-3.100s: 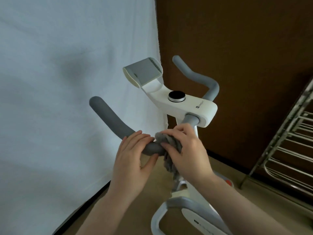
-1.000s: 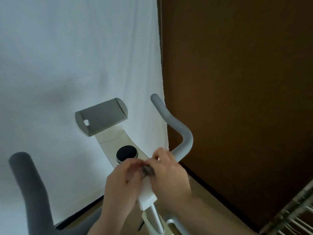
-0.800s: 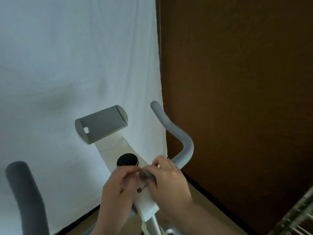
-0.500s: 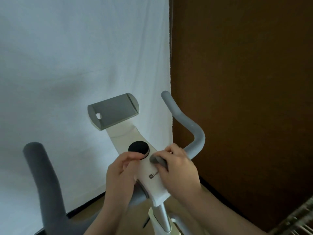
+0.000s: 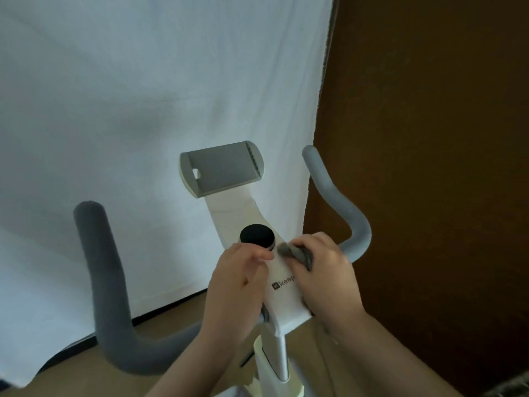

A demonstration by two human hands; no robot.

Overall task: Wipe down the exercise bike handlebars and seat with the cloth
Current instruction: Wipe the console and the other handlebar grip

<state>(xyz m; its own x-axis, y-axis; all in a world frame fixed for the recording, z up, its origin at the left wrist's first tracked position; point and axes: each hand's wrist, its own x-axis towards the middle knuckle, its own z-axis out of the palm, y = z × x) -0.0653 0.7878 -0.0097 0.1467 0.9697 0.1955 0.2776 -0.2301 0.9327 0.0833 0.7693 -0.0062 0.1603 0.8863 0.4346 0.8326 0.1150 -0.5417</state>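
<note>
Cloth sits bunched in my right hand, fingers curled round it, pressed on the bike's white console. My left hand rests loosely curled on the console beside the black knob, holding nothing.

**Matt foam, smooth plastic, soft cloth**

Handlebars look matt grey foam; console smooth off-white plastic; knob matt black; post satin metal; cloth soft grey fabric; backdrop sheet creased white fabric
</note>
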